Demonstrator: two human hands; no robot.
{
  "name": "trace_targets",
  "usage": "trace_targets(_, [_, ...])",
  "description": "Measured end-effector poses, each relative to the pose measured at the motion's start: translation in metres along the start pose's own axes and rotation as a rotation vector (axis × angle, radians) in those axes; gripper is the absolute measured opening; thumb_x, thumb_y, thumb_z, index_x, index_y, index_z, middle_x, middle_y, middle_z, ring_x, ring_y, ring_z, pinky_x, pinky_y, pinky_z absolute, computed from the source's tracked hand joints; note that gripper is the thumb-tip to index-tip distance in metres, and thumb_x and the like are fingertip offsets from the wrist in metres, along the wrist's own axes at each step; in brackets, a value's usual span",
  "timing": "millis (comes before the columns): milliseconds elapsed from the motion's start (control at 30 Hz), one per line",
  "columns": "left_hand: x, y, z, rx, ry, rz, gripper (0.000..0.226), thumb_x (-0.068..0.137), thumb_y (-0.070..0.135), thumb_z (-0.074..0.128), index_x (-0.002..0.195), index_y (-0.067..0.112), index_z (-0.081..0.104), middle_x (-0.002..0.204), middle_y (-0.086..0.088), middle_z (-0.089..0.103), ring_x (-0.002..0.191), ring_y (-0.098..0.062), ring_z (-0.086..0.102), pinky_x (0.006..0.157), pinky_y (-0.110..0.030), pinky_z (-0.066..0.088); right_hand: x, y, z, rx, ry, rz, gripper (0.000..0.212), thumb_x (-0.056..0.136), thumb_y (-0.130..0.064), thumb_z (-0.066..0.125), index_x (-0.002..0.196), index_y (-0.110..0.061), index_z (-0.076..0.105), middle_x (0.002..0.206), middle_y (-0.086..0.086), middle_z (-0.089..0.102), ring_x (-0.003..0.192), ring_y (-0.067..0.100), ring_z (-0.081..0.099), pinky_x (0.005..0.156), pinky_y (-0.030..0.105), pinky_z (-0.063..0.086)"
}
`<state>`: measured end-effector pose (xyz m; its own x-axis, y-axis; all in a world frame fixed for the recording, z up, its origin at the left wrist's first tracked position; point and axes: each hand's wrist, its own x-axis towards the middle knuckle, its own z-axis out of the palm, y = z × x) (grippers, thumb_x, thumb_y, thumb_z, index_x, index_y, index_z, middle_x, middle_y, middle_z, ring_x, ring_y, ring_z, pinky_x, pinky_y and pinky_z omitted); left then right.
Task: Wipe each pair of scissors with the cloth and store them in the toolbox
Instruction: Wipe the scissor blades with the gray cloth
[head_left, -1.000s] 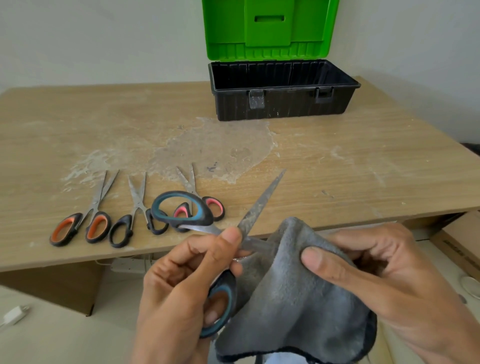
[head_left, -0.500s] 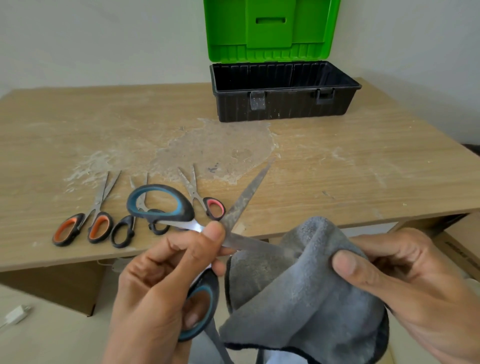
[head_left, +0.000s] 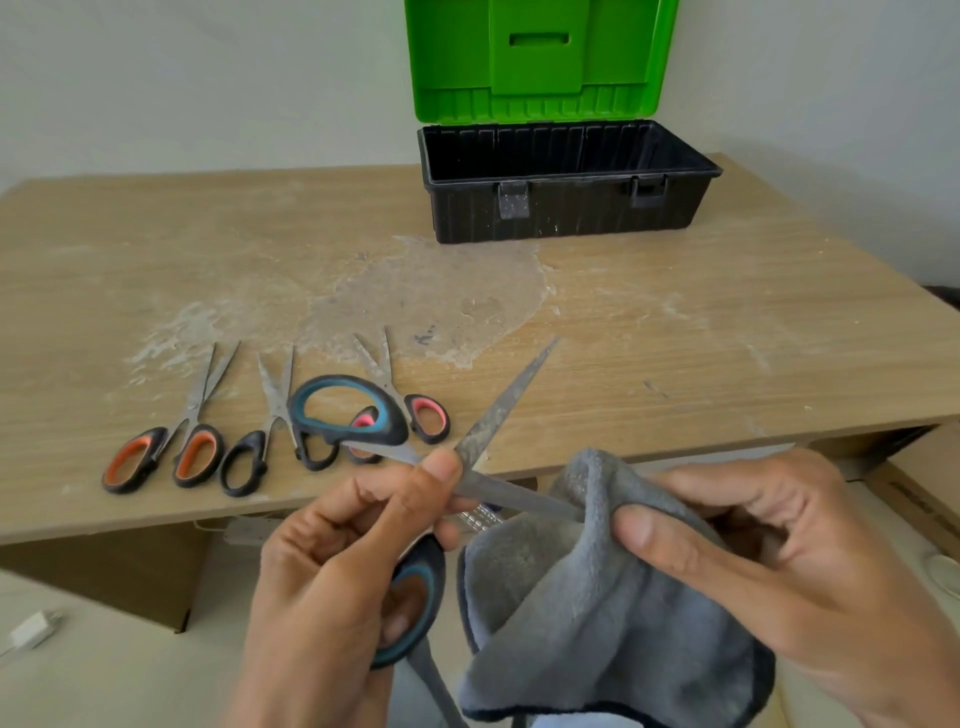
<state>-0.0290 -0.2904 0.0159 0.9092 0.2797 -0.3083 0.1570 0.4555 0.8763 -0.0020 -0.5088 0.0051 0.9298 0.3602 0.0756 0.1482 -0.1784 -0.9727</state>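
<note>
My left hand (head_left: 332, 566) grips a large pair of scissors with black and teal handles (head_left: 353, 405), blades spread wide apart. One blade (head_left: 506, 400) points up to the right; the other runs into the grey cloth (head_left: 587, 613). My right hand (head_left: 769, 566) holds the cloth pinched around that lower blade's tip. Three smaller pairs lie on the wooden table (head_left: 675, 338) near its front edge: orange-handled scissors (head_left: 171, 447), black-handled scissors (head_left: 260, 447) and pink-handled scissors (head_left: 410, 400), partly behind the held pair. The black toolbox (head_left: 566, 208) stands open at the back, green lid (head_left: 540, 57) upright.
A rough pale stain covers the table's middle. The wall rises right behind the toolbox. A cardboard box (head_left: 924, 483) sits on the floor to the right, and a white plug (head_left: 31, 629) lies on the floor at lower left.
The cloth in my right hand slid outward along the lower blade towards its tip. The held scissors shifted slightly, still spread wide.
</note>
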Motion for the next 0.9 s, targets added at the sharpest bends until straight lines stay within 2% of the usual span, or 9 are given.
trace_targets(167, [0.001,-0.003,0.006,-0.017,0.027,-0.010,0.026,0.044,0.033,0.078,0.056,0.010,0.072,0.050,-0.009,0.058,0.029,-0.010,0.028,0.038,-0.012,0.017,0.001,-0.001,0.007,-0.075,0.044,-0.039,0.022,0.087,-0.050,0.074,0.099,-0.037,0.085,0.073,0.023,0.073,0.066,0.045,0.068,0.056,0.055,0.054])
trace_targets(233, [0.002,-0.003,0.005,-0.022,0.034,-0.014,0.027,0.044,0.032,0.078,0.058,0.010,0.073,0.051,-0.009,0.058,0.029,-0.009,0.028,0.037,-0.012,0.017,0.003,-0.002,0.008,-0.109,0.037,-0.084,0.018,0.089,-0.047,0.073,0.100,-0.040,0.085,0.066,0.007,0.074,0.059,0.023,0.068,0.053,0.037,0.052])
trace_targets(267, [0.003,-0.002,0.004,-0.026,0.031,-0.013,0.027,0.044,0.032,0.078,0.058,0.009,0.073,0.052,-0.009,0.058,0.029,-0.009,0.028,0.036,-0.011,0.017,0.004,-0.001,0.008,-0.119,0.034,-0.102,0.016,0.089,-0.046,0.074,0.099,-0.041,0.085,0.061,0.004,0.071,0.053,0.021,0.061,0.050,0.032,0.047])
trace_targets(367, [0.004,0.001,-0.001,-0.040,0.044,-0.008,0.033,0.043,0.032,0.078,0.063,0.006,0.072,0.051,-0.008,0.057,0.028,-0.007,0.029,0.035,-0.010,0.018,0.003,-0.001,0.003,-0.120,0.046,-0.097,0.015,0.088,-0.047,0.075,0.099,-0.043,0.084,0.062,0.015,0.071,0.054,0.039,0.062,0.045,0.043,0.048])
trace_targets(433, [0.005,0.003,-0.003,-0.044,0.055,0.006,0.035,0.043,0.032,0.078,0.064,0.005,0.071,0.051,-0.007,0.057,0.028,-0.007,0.030,0.036,-0.011,0.018,0.000,0.000,0.001,-0.102,0.065,-0.074,0.017,0.087,-0.049,0.076,0.099,-0.041,0.085,0.074,0.028,0.074,0.066,0.052,0.068,0.051,0.058,0.053])
trace_targets(500, [0.005,0.005,-0.004,-0.025,0.051,0.018,0.028,0.044,0.034,0.078,0.058,0.011,0.071,0.052,-0.006,0.059,0.034,-0.009,0.032,0.039,-0.014,0.020,0.000,0.000,0.001,-0.104,0.076,-0.058,0.018,0.086,-0.052,0.077,0.097,-0.040,0.085,0.078,0.032,0.073,0.070,0.056,0.067,0.054,0.065,0.054])
trace_targets(633, [0.004,0.005,-0.002,-0.008,0.062,0.031,0.026,0.044,0.036,0.078,0.053,0.014,0.070,0.054,-0.006,0.061,0.037,-0.011,0.033,0.040,-0.015,0.021,0.001,0.002,0.001,-0.073,0.091,-0.018,0.025,0.084,-0.055,0.077,0.096,-0.035,0.086,0.082,0.032,0.074,0.075,0.059,0.067,0.060,0.068,0.055])
trace_targets(800, [0.001,0.008,-0.002,0.038,0.079,0.111,0.025,0.046,0.037,0.077,0.052,0.014,0.069,0.056,-0.008,0.064,0.038,-0.012,0.035,0.040,-0.012,0.022,0.002,0.003,-0.002,-0.042,0.151,-0.005,0.035,0.083,-0.053,0.078,0.086,-0.019,0.086,0.073,0.035,0.068,0.065,0.058,0.061,0.050,0.056,0.050])
trace_targets(900, [-0.003,0.007,-0.001,0.078,0.074,0.162,0.026,0.050,0.036,0.078,0.052,0.012,0.068,0.057,-0.010,0.064,0.052,-0.021,0.039,0.043,-0.015,0.025,0.004,0.002,-0.003,-0.038,0.107,0.002,0.038,0.085,-0.054,0.078,0.089,-0.017,0.085,0.076,0.037,0.068,0.068,0.061,0.061,0.050,0.059,0.050])
